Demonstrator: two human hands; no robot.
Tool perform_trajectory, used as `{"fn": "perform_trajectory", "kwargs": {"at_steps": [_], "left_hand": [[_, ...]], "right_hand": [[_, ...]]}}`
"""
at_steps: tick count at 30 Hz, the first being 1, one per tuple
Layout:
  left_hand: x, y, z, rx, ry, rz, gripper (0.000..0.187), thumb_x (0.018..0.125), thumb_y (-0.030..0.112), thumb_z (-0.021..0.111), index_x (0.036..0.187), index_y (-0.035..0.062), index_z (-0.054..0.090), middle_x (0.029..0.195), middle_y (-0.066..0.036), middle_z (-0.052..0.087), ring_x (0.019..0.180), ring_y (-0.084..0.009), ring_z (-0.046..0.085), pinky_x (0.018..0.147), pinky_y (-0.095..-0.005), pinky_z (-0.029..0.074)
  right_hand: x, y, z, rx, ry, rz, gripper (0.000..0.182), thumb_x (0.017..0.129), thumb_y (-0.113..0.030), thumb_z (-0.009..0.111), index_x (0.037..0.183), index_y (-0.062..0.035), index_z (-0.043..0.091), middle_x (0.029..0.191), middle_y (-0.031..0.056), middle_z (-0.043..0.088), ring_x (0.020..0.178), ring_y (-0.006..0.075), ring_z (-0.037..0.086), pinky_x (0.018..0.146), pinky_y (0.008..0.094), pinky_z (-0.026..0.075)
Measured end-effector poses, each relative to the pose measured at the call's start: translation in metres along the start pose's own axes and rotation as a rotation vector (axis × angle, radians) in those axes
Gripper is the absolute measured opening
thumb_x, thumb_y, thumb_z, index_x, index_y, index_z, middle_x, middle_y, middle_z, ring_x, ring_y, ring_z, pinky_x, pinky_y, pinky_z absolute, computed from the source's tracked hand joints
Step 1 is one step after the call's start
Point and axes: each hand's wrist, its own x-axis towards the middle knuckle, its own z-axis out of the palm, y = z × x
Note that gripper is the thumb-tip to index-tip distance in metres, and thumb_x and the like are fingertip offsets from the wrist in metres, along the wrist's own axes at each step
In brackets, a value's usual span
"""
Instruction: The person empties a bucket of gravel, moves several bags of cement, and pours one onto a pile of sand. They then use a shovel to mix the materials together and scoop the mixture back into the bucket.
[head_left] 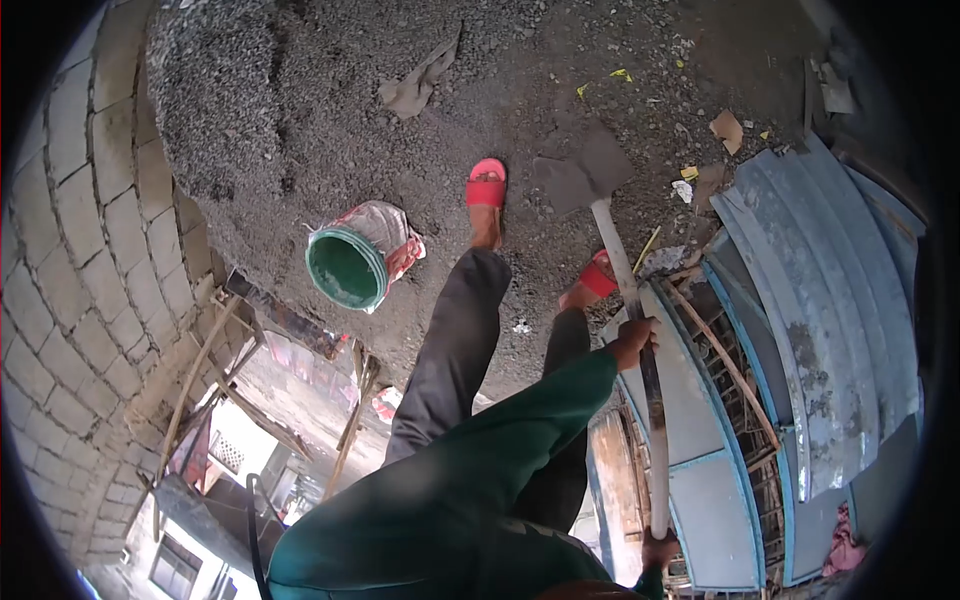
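Observation:
A long-handled shovel [623, 250] slants across the right of the view, its dark blade [590, 170] low over the gravelly ground ahead of my feet. My left hand [633, 342], at the end of a green sleeve crossing my body, is wrapped around the middle of the shaft. Near the handle's top end, my right hand [658, 548] grips it, partly cut off by the view's lower edge. To my left stands a green bucket [347, 268], its outer side white and red. The blade's contents, if any, cannot be told from the ground.
Grey gravel [215, 100] is heaped at the upper left beside a block wall [70, 220]. A rag [420, 85] lies ahead. Corrugated metal sheets [830, 310] and blue-framed panels [715, 510] lean on the right, close to the shaft. Wooden poles [200, 380] stand at lower left.

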Motion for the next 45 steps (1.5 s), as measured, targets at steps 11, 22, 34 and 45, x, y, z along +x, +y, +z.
{"fn": "perform_trajectory", "kwargs": {"at_steps": [11,22,34,45], "left_hand": [[-0.037,0.349,-0.002,0.037,-0.044,0.473,0.014,0.089,0.015,0.051,0.077,0.0068,0.051,0.062,-0.006,0.045,0.054,-0.0234,0.048,0.054,-0.0449,0.045],[-0.116,0.367,-0.029,0.129,0.091,0.534,0.013,0.088,0.015,0.057,0.078,0.0083,0.051,0.063,-0.004,0.047,0.053,-0.0215,0.049,0.054,-0.0439,0.046],[-0.207,0.287,-0.095,0.005,0.072,0.76,0.015,0.088,0.017,0.056,0.077,0.0105,0.049,0.061,-0.002,0.048,0.053,-0.0178,0.05,0.053,-0.0384,0.046],[-0.252,0.151,-0.248,-0.451,0.396,0.733,0.008,0.084,0.007,0.06,0.083,0.0042,0.052,0.064,-0.007,0.05,0.053,-0.0228,0.053,0.05,-0.0403,0.048]], "right_hand": [[0.16,-0.321,0.006,0.299,0.008,-0.086,0.033,0.067,-0.029,0.075,0.07,0.001,0.063,0.064,0.022,0.062,0.064,0.0395,0.064,0.058,0.0462,0.05],[0.125,-0.327,0.023,0.308,-0.003,-0.187,0.033,0.067,-0.033,0.076,0.07,-0.0031,0.062,0.064,0.0188,0.062,0.06,0.0387,0.063,0.056,0.0463,0.05],[0.139,-0.267,0.041,0.336,0.003,-0.402,0.035,0.064,-0.032,0.078,0.065,-0.0034,0.058,0.062,0.0185,0.062,0.061,0.0379,0.063,0.056,0.0452,0.05],[0.179,-0.223,-0.03,0.146,-0.52,-0.759,0.035,0.063,-0.03,0.081,0.068,-0.0013,0.061,0.062,0.0139,0.062,0.053,0.028,0.061,0.053,0.0403,0.049]]}}
